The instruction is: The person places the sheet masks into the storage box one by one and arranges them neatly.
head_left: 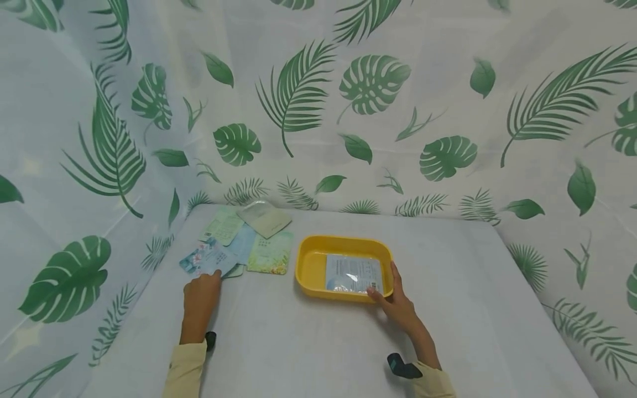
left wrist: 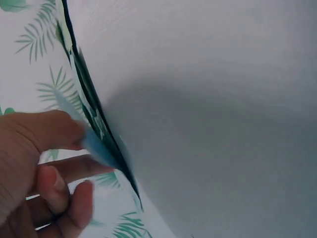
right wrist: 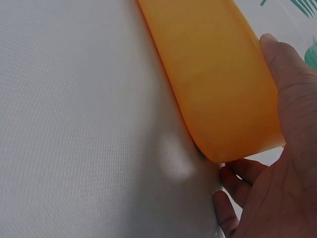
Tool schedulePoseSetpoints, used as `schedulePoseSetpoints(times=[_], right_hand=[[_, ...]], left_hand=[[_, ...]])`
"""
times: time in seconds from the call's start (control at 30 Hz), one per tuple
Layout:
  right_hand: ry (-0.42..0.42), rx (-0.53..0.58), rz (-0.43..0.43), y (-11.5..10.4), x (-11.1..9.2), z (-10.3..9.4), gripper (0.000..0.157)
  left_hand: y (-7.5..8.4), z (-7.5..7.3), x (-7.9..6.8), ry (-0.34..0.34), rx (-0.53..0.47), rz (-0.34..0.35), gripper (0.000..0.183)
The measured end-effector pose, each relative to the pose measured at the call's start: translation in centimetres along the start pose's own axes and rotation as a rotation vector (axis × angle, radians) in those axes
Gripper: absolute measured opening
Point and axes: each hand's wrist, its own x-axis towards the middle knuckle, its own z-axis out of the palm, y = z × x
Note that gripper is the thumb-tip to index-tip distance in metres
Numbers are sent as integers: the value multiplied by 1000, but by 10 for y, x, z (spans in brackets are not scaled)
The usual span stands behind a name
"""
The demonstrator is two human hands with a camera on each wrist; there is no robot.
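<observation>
My left hand (head_left: pixel 201 298) pinches the near edge of a flat blue flowered packet (head_left: pixel 211 257) at the table's left side. In the left wrist view, the thumb and a finger grip this blue packet (left wrist: pixel 100 148), its edge raised from other packets. A yellow tray (head_left: pixel 313 268) stands at the table's middle, with a pale blue and white printed packet (head_left: pixel 353 273) lying flat inside. The right hand (head_left: pixel 404 314) holds the tray's near right corner. Its thumb lies over the rim and its fingers are around the outer side, as the right wrist view of the tray (right wrist: pixel 218 79) shows.
Around the left hand lie a pale green packet (head_left: pixel 222 226), a cream packet (head_left: pixel 269 221), a yellow-green packet (head_left: pixel 270 253) and a light blue packet (head_left: pixel 243 243), partly overlapping. A leaf-printed cloth (head_left: pixel 308 166) backs the white table (head_left: pixel 278 342).
</observation>
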Motion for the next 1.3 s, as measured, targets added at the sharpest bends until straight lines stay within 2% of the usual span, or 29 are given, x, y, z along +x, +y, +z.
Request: schedulePoseSetpoints(times=[0.23,0.37,0.43,0.6,0.77,0.87,1.0,1.07,1.17,1.3], right_hand=[[-1,-16,34,1,-4,0,100],[0,-11,33,2,-4,-1,100],[0,-5,29,3,-3,-1,100],[-6,3,30,2,-2,0,101],[-8,4,36,0,-3,-1,101],[-2,4,34,0,-3,-1,100],[-1,2,26,-1,-4,-2,100],[-1,3,21,-2,-4,-2,101],[2,2,16,-2,-3,-1,101],[7,4,19,-4,-3,-1,99]], left_hand=[[-4,2,3,137,-70,-38,9],[-2,-1,8,198,-70,-55,17],[-1,-4,9,223,-73,-102,24],[-3,-11,7,281,-119,-271,26],[-5,-16,7,342,-210,-362,27],[-3,-19,9,337,-373,-471,27],[1,-20,10,338,-699,-696,30],[2,-19,9,327,-824,-791,32],[2,-17,5,257,-962,-900,36],[-4,-11,-3,126,-1059,-1010,45]])
